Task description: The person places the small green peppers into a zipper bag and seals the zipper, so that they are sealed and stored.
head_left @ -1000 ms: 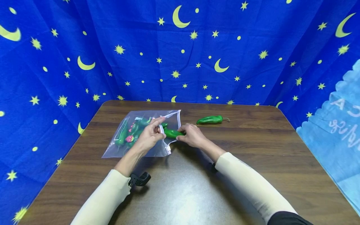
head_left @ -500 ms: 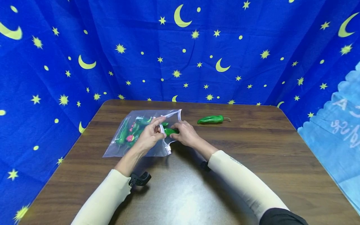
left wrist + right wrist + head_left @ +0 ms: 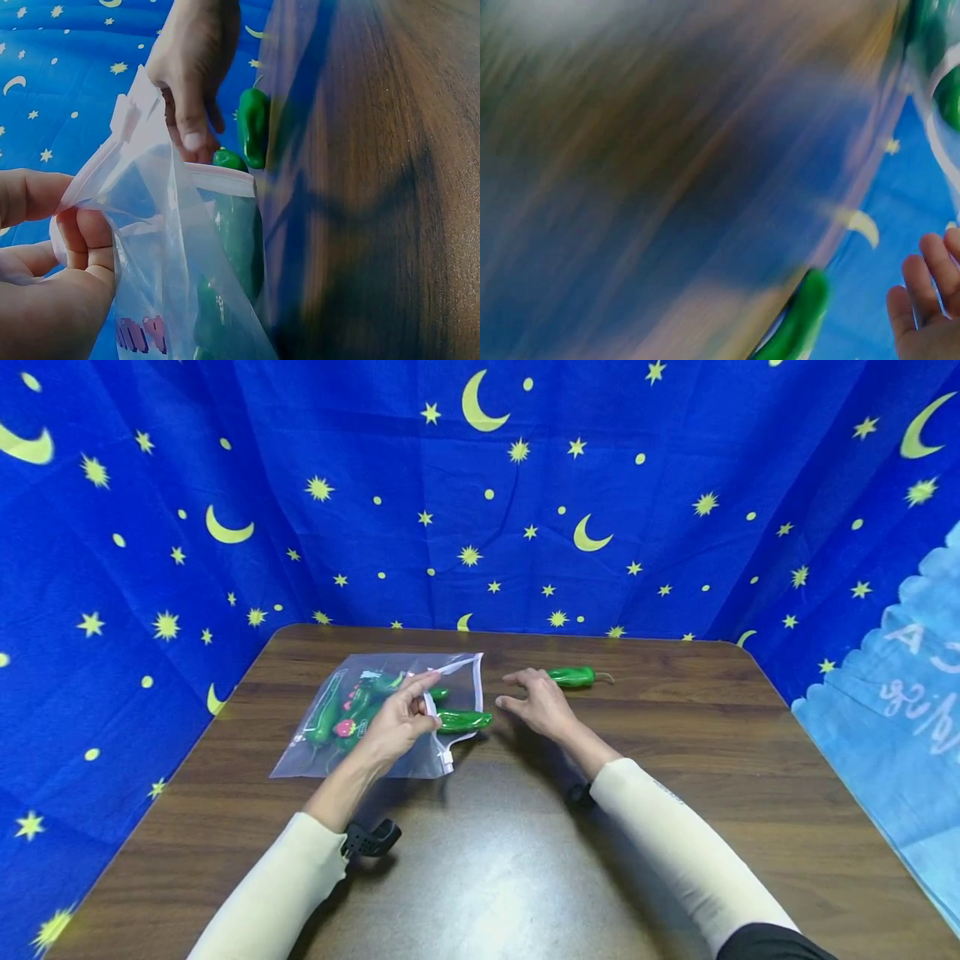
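My left hand [image 3: 396, 727] pinches the white zip edge of a clear plastic zip bag [image 3: 412, 766] printed with strawberries, holding its mouth open to the right. Several green peppers lie inside; one pepper [image 3: 465, 721] sticks out at the mouth. In the left wrist view, thumb and fingers grip the bag's rim [image 3: 79, 187]. My right hand [image 3: 546, 706] holds nothing, fingers extended, between the bag and a loose green pepper [image 3: 573, 677] with a thin stem, partly covering it in the head view. The right wrist view shows straight fingers [image 3: 922, 289] and that loose pepper [image 3: 799, 319], blurred.
Both hands work over a brown wood-grain table [image 3: 675, 735]. A blue cloth [image 3: 375, 552] with moons and stars hangs behind and at the sides. A light blue scalloped cloth [image 3: 892, 710] hangs at the right. The bag's slider [image 3: 447, 760] sits at its near corner.
My right hand pushed the pepper further into the bag's mouth, let go of it, then moved right towards the loose pepper. The left hand stays on the bag's edge.
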Available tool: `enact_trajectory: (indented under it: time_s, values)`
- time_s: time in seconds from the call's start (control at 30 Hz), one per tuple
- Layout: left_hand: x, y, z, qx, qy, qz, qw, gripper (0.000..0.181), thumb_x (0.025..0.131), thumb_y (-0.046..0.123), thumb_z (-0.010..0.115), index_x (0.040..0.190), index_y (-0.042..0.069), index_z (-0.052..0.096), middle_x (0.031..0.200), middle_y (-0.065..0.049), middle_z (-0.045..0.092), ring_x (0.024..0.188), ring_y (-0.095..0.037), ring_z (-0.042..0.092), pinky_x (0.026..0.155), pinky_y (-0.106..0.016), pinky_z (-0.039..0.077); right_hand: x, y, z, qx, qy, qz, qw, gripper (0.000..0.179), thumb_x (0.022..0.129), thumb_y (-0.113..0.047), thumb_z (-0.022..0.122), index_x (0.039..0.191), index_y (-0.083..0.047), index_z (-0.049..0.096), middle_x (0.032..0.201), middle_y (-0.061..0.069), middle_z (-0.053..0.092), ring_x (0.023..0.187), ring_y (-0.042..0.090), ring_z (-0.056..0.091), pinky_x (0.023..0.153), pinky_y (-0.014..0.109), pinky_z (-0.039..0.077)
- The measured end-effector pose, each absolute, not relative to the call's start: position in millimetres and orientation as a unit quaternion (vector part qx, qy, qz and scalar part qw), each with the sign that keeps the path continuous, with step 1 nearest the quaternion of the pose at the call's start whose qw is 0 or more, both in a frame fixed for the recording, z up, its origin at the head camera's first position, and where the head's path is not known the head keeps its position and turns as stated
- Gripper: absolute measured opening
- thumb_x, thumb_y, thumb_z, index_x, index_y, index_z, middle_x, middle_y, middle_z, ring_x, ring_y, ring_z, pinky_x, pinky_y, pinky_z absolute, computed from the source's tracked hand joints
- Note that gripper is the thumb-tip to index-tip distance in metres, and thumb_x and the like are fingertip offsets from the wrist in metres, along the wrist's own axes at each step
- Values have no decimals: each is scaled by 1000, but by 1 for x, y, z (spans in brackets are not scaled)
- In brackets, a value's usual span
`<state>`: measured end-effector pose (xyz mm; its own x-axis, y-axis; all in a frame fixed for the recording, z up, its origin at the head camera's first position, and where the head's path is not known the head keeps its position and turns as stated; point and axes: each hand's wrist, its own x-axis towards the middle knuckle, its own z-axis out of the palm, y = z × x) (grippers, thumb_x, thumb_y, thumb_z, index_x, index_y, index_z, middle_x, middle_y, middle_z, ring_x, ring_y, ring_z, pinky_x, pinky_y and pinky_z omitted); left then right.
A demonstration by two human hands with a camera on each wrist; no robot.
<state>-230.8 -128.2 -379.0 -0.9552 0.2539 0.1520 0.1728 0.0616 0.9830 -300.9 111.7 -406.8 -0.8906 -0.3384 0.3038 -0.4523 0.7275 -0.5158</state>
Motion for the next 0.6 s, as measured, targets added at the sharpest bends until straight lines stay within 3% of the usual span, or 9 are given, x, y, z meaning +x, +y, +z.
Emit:
enact_trajectory:
  time_s: [0.23,0.6]
  values:
    - [-230,-129,-378,145,728,669,34,73,75,-16,53,144,-7,29,150,-15,24,75,-1,41,60,-10,39,-318,147,-409,152,-936,312,54,48,85,-32,67,125,-7,60,127,15,60,119,33,48,103,47,37]
    - [-230,-129,-379,146,725,672,36,74,74,-16,52,144,-7,29,150,-15,24,74,-1,43,61,-10,41,-336,188,-413,93,-954,283,41,55,86,-33,65,133,-7,53,134,20,52,121,36,43,105,52,32]
